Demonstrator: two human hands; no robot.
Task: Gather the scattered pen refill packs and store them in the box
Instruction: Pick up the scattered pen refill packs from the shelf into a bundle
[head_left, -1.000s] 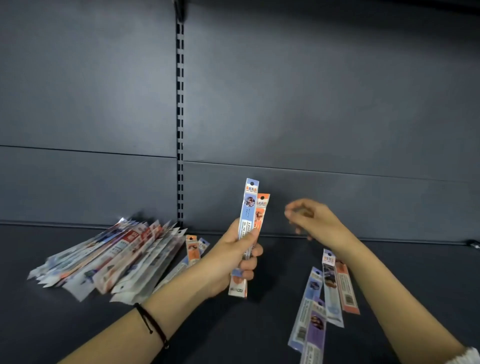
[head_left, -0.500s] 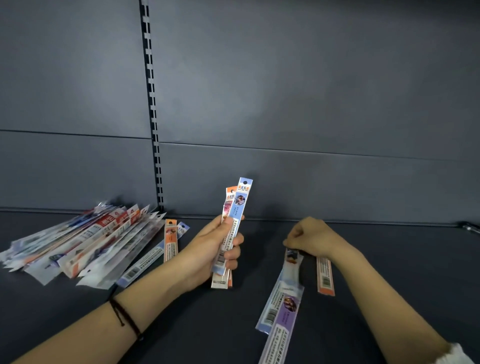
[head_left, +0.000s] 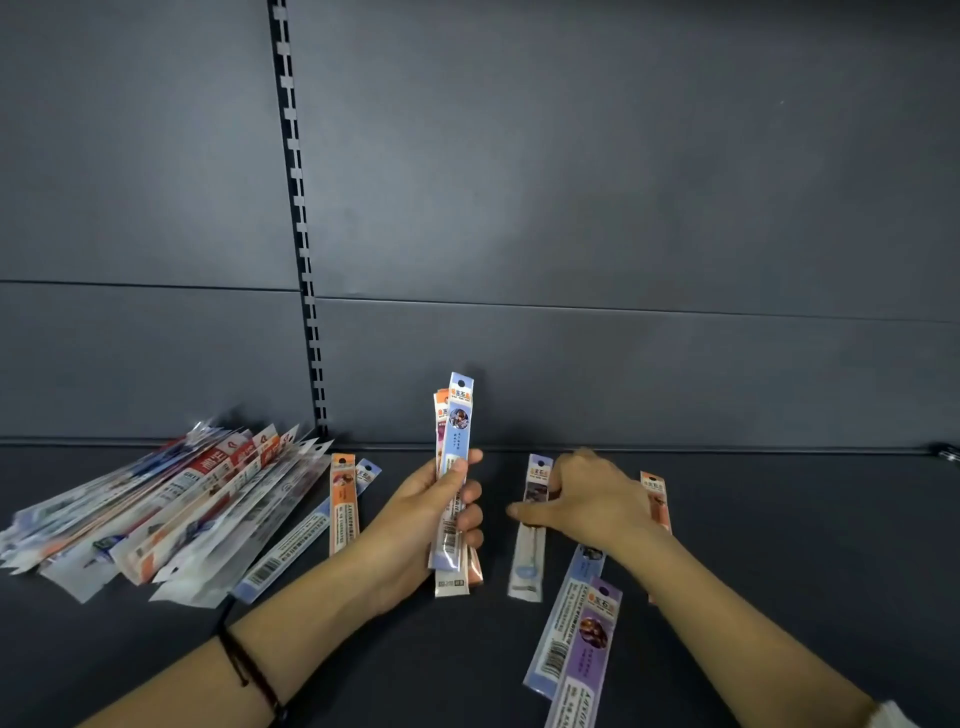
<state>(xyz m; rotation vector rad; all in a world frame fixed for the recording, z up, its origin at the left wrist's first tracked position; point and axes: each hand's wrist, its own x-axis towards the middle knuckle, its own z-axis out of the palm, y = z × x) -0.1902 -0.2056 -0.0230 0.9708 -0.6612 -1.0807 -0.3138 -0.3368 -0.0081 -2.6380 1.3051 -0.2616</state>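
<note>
My left hand (head_left: 431, 512) grips a few upright refill packs (head_left: 456, 452), a blue one in front and orange ones behind. My right hand (head_left: 587, 501) lies low over the shelf, fingers spread across a pale refill pack (head_left: 527, 561) and touching it near its top. An orange pack (head_left: 655, 501) lies partly under my right wrist. A blue pack (head_left: 563, 623) and a purple pack (head_left: 587, 660) lie nearer me. An orange pack (head_left: 343, 501) and a blue pack (head_left: 291, 551) lie left of my left hand. No box is in view.
A big heap of refill packs (head_left: 156, 512) sits at the left on the dark shelf (head_left: 805, 545). A slotted upright rail (head_left: 304, 249) runs up the grey back panel. A small dark object (head_left: 946, 451) lies at the far right edge.
My right hand dropped from mid-air to the shelf and now spreads over the pale pack. The left hand kept its bundle upright. The camera shifted a little.
</note>
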